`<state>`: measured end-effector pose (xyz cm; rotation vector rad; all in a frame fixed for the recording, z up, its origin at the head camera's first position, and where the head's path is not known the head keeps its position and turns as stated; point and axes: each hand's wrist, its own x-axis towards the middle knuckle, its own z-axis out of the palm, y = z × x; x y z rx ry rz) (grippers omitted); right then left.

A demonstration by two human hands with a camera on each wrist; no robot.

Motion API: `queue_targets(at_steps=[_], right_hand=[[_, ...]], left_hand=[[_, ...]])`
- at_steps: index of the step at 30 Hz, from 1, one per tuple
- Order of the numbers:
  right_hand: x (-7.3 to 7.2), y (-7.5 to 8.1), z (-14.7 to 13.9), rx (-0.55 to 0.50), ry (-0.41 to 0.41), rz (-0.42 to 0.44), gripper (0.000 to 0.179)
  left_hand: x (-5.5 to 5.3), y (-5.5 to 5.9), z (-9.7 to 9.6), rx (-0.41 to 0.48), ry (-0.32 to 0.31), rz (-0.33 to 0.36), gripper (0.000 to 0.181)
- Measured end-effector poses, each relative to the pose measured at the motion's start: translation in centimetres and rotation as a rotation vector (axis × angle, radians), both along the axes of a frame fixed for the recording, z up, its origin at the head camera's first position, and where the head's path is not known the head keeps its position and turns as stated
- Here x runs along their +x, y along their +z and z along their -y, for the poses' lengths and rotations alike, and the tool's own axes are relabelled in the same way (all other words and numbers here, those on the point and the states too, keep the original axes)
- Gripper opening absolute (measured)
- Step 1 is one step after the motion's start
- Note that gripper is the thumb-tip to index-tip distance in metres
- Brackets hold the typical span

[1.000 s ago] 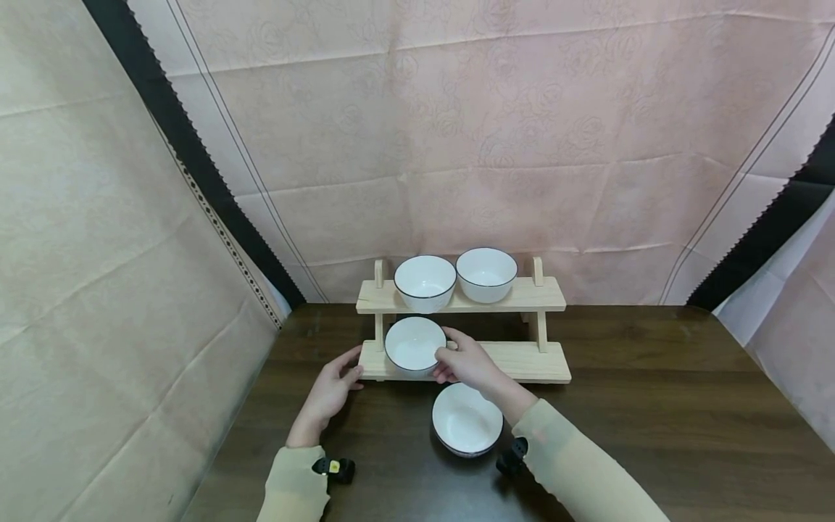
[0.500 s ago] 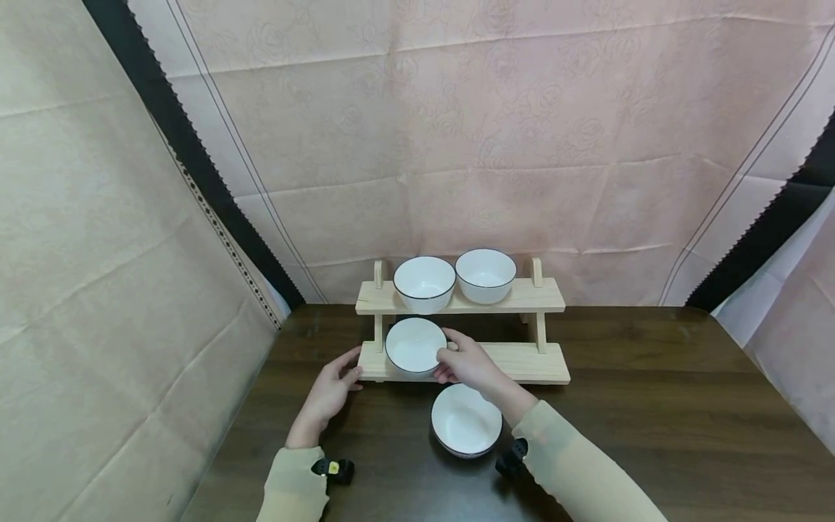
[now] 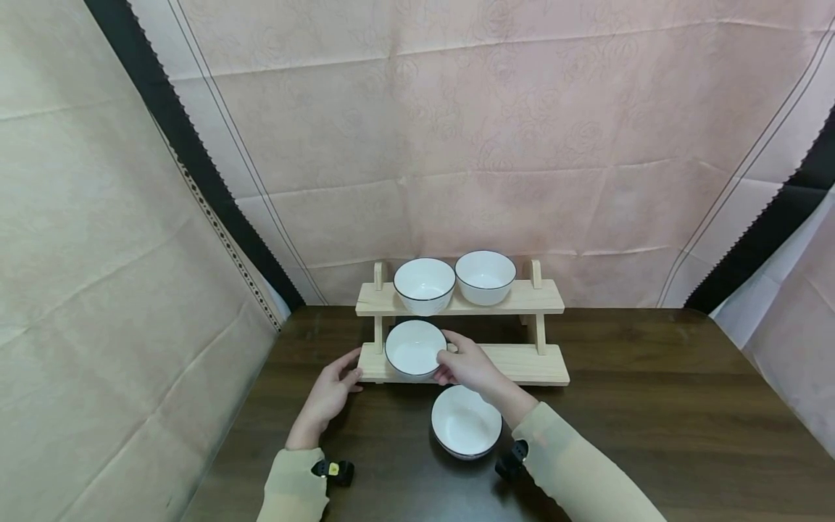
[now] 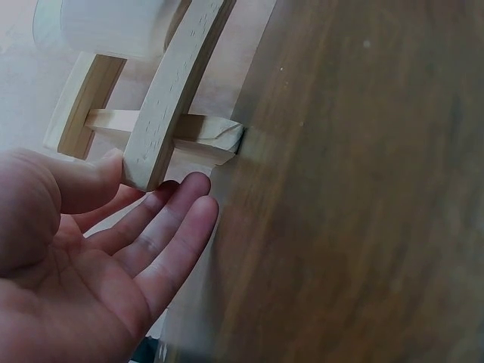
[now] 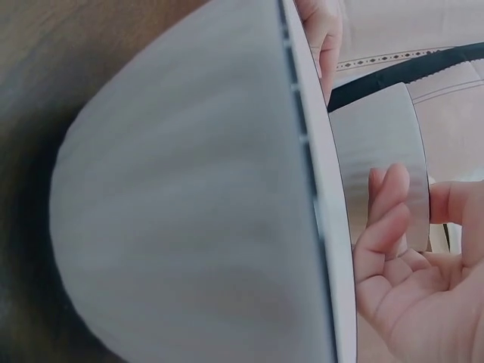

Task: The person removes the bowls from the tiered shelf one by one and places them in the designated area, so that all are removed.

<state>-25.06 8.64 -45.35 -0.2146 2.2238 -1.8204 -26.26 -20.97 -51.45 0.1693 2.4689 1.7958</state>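
Note:
My right hand (image 3: 463, 362) pinches the right rim of a white bowl (image 3: 414, 348) with a thin dark edge. That bowl is upright at the left of the lower board of a two-tier wooden rack (image 3: 522, 362). In the right wrist view the fingers (image 5: 386, 227) curl against the bowl's outer wall (image 5: 378, 159). My left hand (image 3: 330, 395) holds the left end of the same board, its thumb on one side and fingers (image 4: 189, 227) on the other. Another white bowl (image 3: 466, 420) is on the table before the rack, a second rim line close under its edge.
Two more white bowls, a left one (image 3: 425, 286) and a right one (image 3: 485, 277), stand side by side on the upper board (image 3: 538, 296). The dark wooden table (image 3: 652, 406) meets a pale patterned cloth (image 3: 496, 145) behind the rack. Cloth also hangs at both sides.
Both hands, the bowls and the rack keep their places. Only a very slight downward shift of the whole scene shows in the head view.

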Motion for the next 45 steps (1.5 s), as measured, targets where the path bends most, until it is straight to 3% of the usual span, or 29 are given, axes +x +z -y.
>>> queue_targets(at_steps=[8,23,31,39,45], right_hand=[[0.3,0.3,0.0,0.006,0.008,-0.014,0.062],[2.3,1.9,-0.5,-0.025,0.056,-0.039,0.062],[3.0,1.9,-2.5,-0.059,0.024,-0.041,0.06],[3.7,1.5,-5.0,-0.119,-0.003,-0.054,0.061],[4.0,0.8,-7.0,-0.155,-0.045,-0.07,0.059]], left_hand=[[0.0,0.1,0.0,0.001,0.004,0.005,0.046],[0.1,0.0,0.0,-0.002,0.011,0.002,0.046],[0.0,-0.1,0.0,0.008,-0.011,-0.017,0.046],[0.2,0.6,-0.1,-0.001,-0.013,0.016,0.048],[0.2,0.3,0.0,0.0,-0.007,-0.006,0.046]])
